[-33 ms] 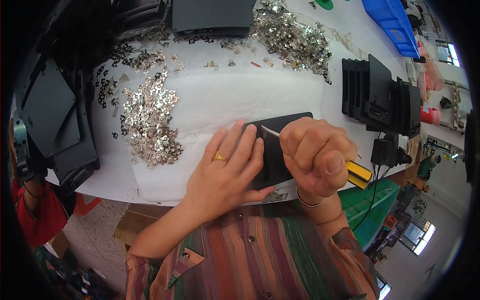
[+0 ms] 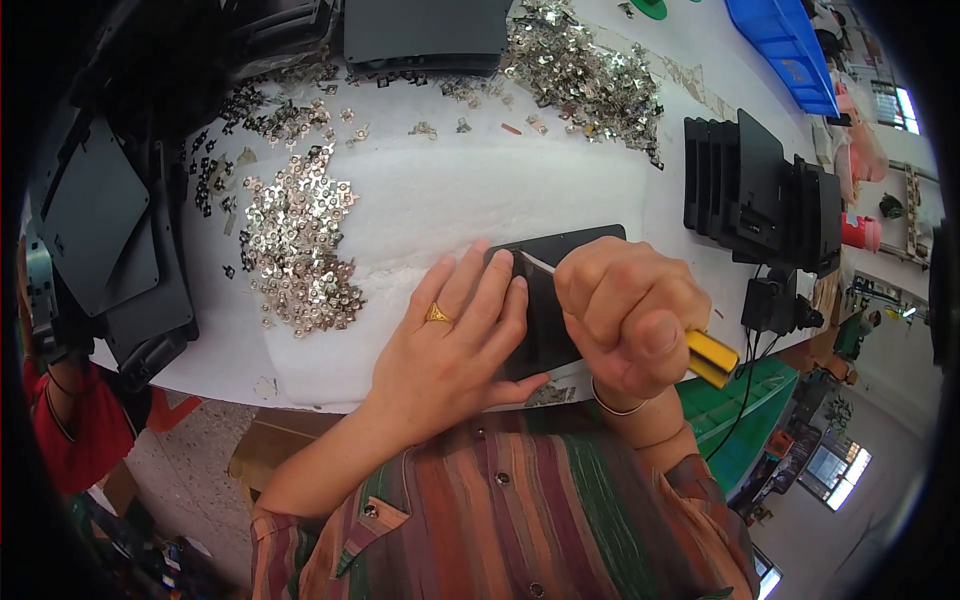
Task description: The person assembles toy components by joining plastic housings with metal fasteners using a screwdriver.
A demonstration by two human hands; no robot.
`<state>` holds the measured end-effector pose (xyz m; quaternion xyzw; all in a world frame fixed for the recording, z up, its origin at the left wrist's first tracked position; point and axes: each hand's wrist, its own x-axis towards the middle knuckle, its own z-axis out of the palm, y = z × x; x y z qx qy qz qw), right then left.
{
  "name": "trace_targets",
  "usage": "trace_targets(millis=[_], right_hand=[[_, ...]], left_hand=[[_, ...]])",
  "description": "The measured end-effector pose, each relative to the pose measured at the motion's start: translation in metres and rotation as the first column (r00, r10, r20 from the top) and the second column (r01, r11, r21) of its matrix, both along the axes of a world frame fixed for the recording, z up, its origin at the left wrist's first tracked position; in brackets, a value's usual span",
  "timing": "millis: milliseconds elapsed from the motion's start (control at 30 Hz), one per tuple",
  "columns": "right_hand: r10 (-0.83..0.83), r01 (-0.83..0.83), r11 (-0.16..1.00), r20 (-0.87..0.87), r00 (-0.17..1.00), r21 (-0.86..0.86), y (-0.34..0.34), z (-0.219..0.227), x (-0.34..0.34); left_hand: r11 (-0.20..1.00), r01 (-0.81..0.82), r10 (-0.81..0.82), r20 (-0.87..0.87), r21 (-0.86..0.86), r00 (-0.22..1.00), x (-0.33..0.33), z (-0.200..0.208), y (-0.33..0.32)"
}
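Observation:
A flat black panel [image 2: 555, 310] lies on a white foam sheet at the table's near edge. Across its left part rests my left hand [image 2: 450, 335], fingers stretched out, a gold ring on one of them. My right hand [image 2: 635, 315] is closed around a yellow-handled screwdriver [image 2: 713, 358]. The handle's end sticks out behind my fist, and the thin metal shaft slants left to the panel's upper left part, beside my left fingertips. What lies under the shaft's tip is too small to make out.
Small metal clips [image 2: 305, 240] are heaped left of my hands, with another heap [image 2: 590, 80] at the back. Black panels [image 2: 735, 190] stand in a row at right, near a black adapter [image 2: 770, 305] with a cable. More dark panels [image 2: 100, 220] lie at left. A blue bin [image 2: 785, 50] sits back right.
My right hand and the screwdriver handle have shifted very slightly to the left. My left hand and the panel have stayed put.

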<state>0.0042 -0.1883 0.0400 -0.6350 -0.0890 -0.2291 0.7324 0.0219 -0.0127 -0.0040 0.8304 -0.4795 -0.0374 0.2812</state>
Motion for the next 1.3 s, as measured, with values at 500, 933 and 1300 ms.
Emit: trace_targets(millis=[500,933,1300], right_hand=[[0.109,-0.119,0.989,0.114,0.988,0.093,-0.010,-0.011,-0.001],[0.025,-0.020,0.999,0.087,0.996,-0.050,0.004,-0.008,0.006],[0.131,-0.167,0.944,0.140,0.981,0.286,-0.008,-0.009,-0.002]], left_hand=[[0.998,-0.005,0.006,0.013,-0.064,1.000,-0.003,0.000,0.000],[0.998,0.015,-0.016,-0.022,-0.063,1.000,0.000,0.002,-0.001],[0.996,-0.002,0.005,0.030,-0.085,1.000,0.000,-0.001,-0.002]])
